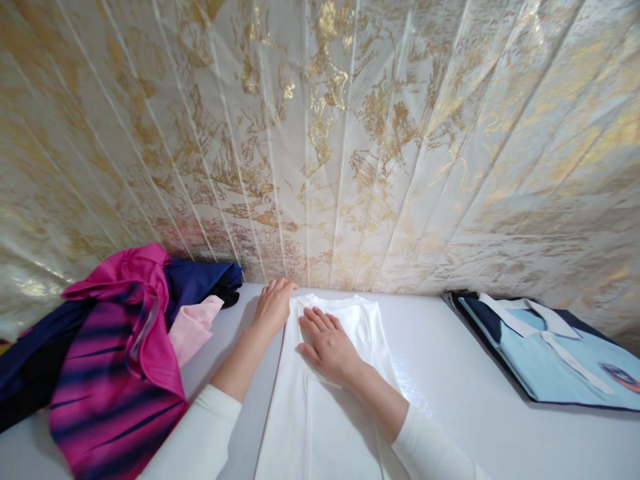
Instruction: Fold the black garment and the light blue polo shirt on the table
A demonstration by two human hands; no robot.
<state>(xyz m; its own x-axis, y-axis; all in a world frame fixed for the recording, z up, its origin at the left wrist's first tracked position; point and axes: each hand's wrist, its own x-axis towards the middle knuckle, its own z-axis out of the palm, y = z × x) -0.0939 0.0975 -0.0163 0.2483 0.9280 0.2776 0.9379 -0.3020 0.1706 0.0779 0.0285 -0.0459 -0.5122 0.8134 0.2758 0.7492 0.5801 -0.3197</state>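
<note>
A white garment lies spread lengthwise on the white table, its far end near the wall. My right hand rests flat on its upper part, fingers stretched out. At the garment's far left corner is my left hand, fingers extended along the edge; whether the fingertips press on cloth or table is hard to see. Neither hand grips anything. My right forearm covers part of the garment's right side.
On the left is a loose heap with a pink and navy shirt, a dark blue garment and a light pink cloth. Folded light blue shirts lie stacked at right. Behind the table hangs gold-patterned sheeting.
</note>
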